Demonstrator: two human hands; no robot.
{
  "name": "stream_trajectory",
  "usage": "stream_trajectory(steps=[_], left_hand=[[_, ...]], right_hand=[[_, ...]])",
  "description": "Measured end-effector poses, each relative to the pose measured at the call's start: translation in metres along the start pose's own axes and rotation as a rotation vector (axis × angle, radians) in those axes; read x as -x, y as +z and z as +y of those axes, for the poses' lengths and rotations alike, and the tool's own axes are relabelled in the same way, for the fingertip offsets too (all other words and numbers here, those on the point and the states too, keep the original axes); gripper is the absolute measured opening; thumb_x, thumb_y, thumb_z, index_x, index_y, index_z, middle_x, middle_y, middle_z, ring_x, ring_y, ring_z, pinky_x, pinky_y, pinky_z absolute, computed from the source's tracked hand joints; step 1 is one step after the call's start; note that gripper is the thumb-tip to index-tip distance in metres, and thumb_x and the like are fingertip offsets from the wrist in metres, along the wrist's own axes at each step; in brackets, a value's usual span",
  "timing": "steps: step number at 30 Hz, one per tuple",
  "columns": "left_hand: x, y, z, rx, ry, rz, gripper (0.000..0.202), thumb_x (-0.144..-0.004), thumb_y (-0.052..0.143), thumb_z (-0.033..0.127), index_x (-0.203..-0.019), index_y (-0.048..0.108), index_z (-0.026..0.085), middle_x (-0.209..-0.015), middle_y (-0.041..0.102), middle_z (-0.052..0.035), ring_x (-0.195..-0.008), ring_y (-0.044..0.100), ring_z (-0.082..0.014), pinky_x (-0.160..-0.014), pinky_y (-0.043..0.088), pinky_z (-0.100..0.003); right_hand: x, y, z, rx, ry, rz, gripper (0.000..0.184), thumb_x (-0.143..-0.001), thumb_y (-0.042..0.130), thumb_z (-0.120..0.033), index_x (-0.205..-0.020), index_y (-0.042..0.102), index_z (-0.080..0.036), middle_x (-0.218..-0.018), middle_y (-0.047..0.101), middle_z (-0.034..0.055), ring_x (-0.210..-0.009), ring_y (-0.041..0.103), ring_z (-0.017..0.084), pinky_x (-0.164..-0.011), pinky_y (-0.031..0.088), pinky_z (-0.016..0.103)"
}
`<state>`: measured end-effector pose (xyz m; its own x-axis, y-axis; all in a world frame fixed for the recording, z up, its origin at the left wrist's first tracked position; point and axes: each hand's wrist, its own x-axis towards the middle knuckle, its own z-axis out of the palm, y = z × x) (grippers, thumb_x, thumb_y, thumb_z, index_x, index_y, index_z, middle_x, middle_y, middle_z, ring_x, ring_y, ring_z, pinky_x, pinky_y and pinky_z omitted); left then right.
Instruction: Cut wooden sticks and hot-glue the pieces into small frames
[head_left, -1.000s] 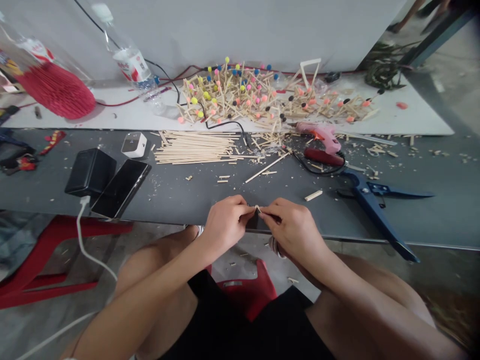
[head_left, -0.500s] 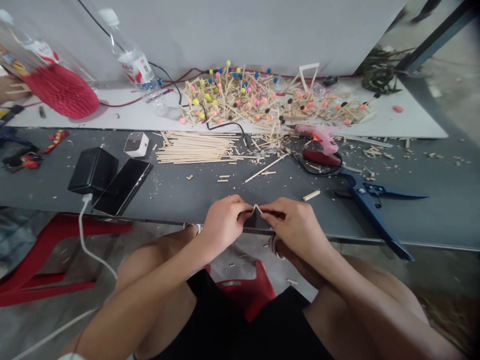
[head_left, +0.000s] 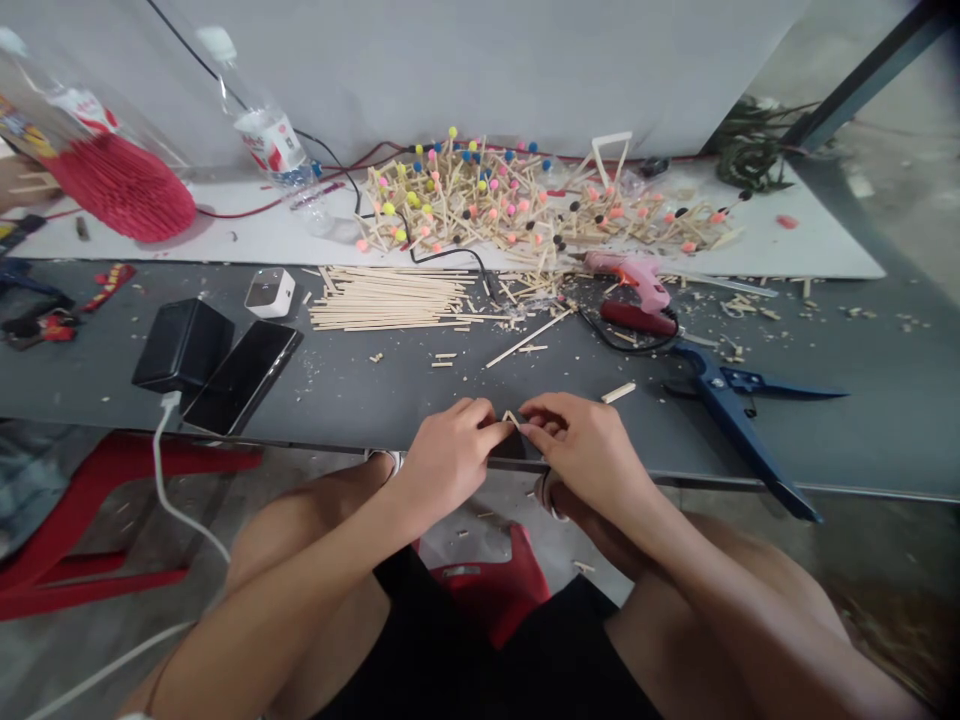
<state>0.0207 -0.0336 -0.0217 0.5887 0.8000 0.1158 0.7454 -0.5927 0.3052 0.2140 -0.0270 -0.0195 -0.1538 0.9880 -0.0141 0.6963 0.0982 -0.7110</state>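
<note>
Near the table's front edge, two short wooden sticks (head_left: 512,415) meet in a small pointed V. My left hand (head_left: 456,445) pinches the V's left side, its thumb reaching across toward the right leg. On the other side, the thumb and fingertips of my right hand (head_left: 581,440) are closed on the right leg. The fingertips partly hide the sticks. A short bundle of sticks (head_left: 619,393) lies on the table beyond my right hand, and a long single stick (head_left: 529,338) lies farther back.
Blue pruning shears (head_left: 739,415) and a pink glue gun (head_left: 637,280) lie to the right. Behind are a row of sticks (head_left: 390,298) and a pile of sticks with coloured balls (head_left: 480,190). A phone (head_left: 241,378) and black power block (head_left: 184,343) sit left.
My left thumb has moved right across the front of the V, and my right fingers have shifted on its right leg. The view has shifted slightly.
</note>
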Motion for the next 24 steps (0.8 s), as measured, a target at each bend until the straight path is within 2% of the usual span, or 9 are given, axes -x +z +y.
stream_trajectory(steps=[4, 7, 11, 14, 24], left_hand=[[0.0, -0.002, 0.001, -0.029, 0.026, -0.017, 0.046, -0.085, 0.047, -0.002, -0.119, 0.067, 0.022, -0.093, 0.063, -0.0052, -0.091, 0.06, -0.019, -0.066, 0.047, -0.026], [0.0, -0.002, -0.003, 0.007, -0.005, 0.007, 0.039, -0.09, 0.049, 0.004, -0.119, 0.067, 0.021, -0.092, 0.064, -0.0055, -0.089, 0.061, -0.0183, -0.066, 0.047, -0.026], [0.0, -0.001, -0.01, 0.097, -0.117, 0.069, 0.02, -0.092, 0.058, 0.018, -0.106, 0.073, 0.022, -0.09, 0.066, -0.0048, -0.083, 0.061, -0.0174, -0.067, 0.048, -0.027], [-0.002, 0.0, -0.012, 0.139, -0.148, 0.074, 0.015, -0.09, 0.063, 0.021, -0.098, 0.076, 0.023, -0.088, 0.066, -0.0043, -0.084, 0.061, -0.0175, -0.07, 0.048, -0.028], [-0.005, 0.009, -0.009, 0.145, -0.127, 0.095, 0.023, -0.096, 0.054, 0.021, -0.1, 0.076, 0.027, -0.084, 0.064, -0.0035, -0.08, 0.058, -0.0159, -0.063, 0.042, -0.026]], right_hand=[[0.0, 0.0, 0.001, 0.031, -0.04, -0.011, 0.02, -0.083, 0.063, -0.016, -0.096, 0.078, -0.021, -0.083, 0.073, 0.0041, -0.073, 0.065, 0.017, -0.068, 0.048, 0.028], [0.002, -0.003, -0.001, 0.061, -0.072, -0.039, 0.024, -0.085, 0.061, -0.016, -0.099, 0.079, -0.023, -0.083, 0.072, 0.004, -0.072, 0.065, 0.017, -0.067, 0.047, 0.027], [0.006, -0.002, 0.001, 0.058, -0.114, -0.062, 0.027, -0.087, 0.059, -0.017, -0.105, 0.078, -0.025, -0.085, 0.071, 0.0028, -0.071, 0.064, 0.015, -0.066, 0.046, 0.026], [0.007, 0.003, 0.005, 0.055, -0.159, -0.05, 0.028, -0.089, 0.058, -0.018, -0.108, 0.077, -0.026, -0.085, 0.069, 0.0028, -0.07, 0.063, 0.014, -0.066, 0.046, 0.026], [0.007, 0.007, 0.006, 0.063, -0.17, -0.035, 0.025, -0.09, 0.058, -0.018, -0.106, 0.077, -0.023, -0.084, 0.067, 0.0035, -0.069, 0.062, 0.014, -0.067, 0.046, 0.027]])
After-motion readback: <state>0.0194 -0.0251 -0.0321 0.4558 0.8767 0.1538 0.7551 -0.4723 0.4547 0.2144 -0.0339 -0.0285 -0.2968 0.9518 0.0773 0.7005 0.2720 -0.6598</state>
